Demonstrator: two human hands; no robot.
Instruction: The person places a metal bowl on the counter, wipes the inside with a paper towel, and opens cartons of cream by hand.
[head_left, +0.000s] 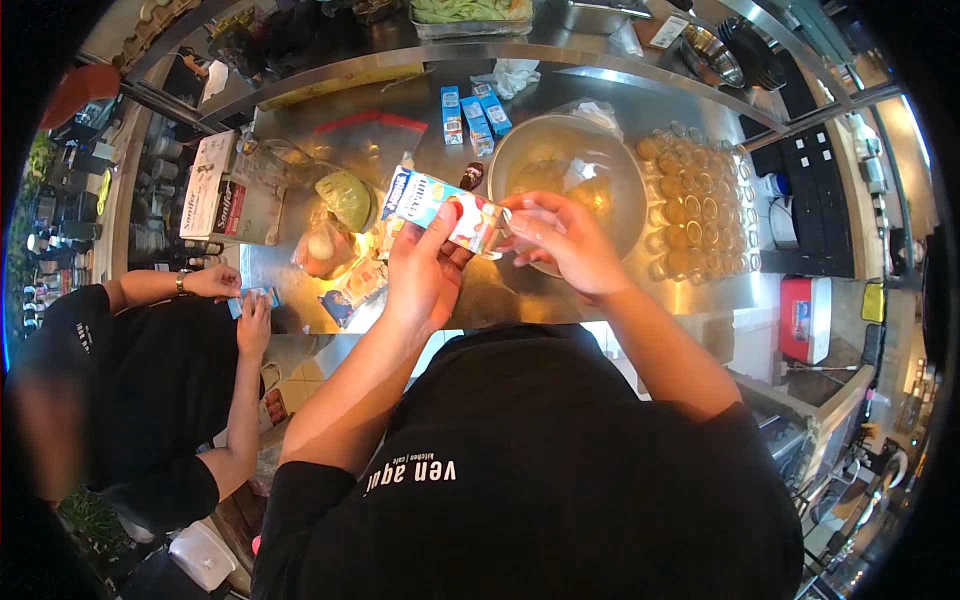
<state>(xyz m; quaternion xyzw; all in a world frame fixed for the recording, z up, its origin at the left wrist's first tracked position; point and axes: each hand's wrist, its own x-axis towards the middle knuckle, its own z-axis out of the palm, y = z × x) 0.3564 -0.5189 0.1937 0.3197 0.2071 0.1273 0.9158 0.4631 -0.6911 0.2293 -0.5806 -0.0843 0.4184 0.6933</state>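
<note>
Left hand (425,268) wraps the carton (430,196) at the bowl's (622,165) left edge; right hand (562,235), fingers half-curled, meets its end, though whether pinching I can't tell. Squeezing too hard could spurt contents outside the bowl.

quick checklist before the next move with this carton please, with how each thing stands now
1. Carton held securely: ok, left hand is wrapped around it.
2. Right hand at the carton's end: ok, though firm grip there cannot be told.
3. Carton opened: cannot tell, fingers cover that end.
4. Bowl within reach: ok, just beyond the right hand.
5. Bowl's contents: cannot tell, glare inside.
6. Co-worker's hands out of the way: ok, off to the left.
</note>
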